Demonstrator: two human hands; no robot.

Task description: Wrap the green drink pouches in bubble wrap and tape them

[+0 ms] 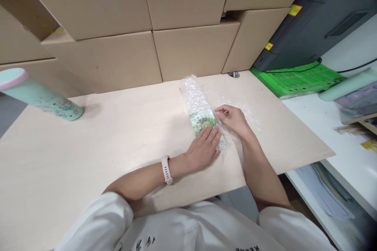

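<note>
A green packet (203, 120) with a kiwi-like picture lies on a strip of clear bubble wrap (194, 96). My left hand (205, 146) rests flat over the packet's near end, fingers stretched out. My right hand (232, 119) is at the right edge, its thumb and fingers pinched together beside the packet. Around this hand more transparent wrap spreads over the table, faint against the wood. What the right fingertips hold, possibly the wrap's edge, is too small to make out.
Stacked cardboard boxes (194, 53) line the table's back edge. A mint tumbler (55, 100) with a pink rim stands at the left. On the right are a green plastic crate (300, 80), a dark grey case (324, 23) and a white shelf (321, 121). The wooden table (123, 137) ends close to my body.
</note>
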